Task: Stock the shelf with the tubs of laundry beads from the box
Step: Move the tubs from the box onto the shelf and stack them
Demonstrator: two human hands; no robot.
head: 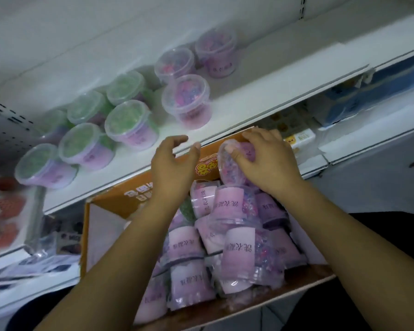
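Right hand: your right hand [265, 161] is curled over a tub of pink and purple beads [230, 166], with the thumb pressed on its clear lid and the fingers wrapped over the far side.
Held tub: it lies tilted on its side at the far end of the box, just under the front edge of the shelf, with its lid facing left toward your other hand.
Left hand: your left hand [175, 161] holds nothing. Its fingers are loosely bent and spread from the thumb, and it hovers at the shelf's front lip, just beside the held tub.
Box: the orange cardboard box [129, 199] sits below the shelf edge between your forearms, its far flap tucked under the shelf.
Tubs in box: many more tubs [239, 254] are heaped there on their sides, pink labels with dark print showing, some wrapped in clear film.
Shelf: the white shelf [261, 91] runs slantwise across the view, and its right part is bare.
Green tubs: a cluster of tubs with green beads [129, 123] stands upright on the left of the shelf, packed close in rows.
Pink tubs: three tubs with pink and purple beads [187, 99] stand upright to the right of the green ones, the nearest close to the front edge.
Lower right: yellow packs [299, 137] and blue packets [368, 96] sit on the shelf below.
Lower left: red packages [3, 204] show blurred at the frame edge.
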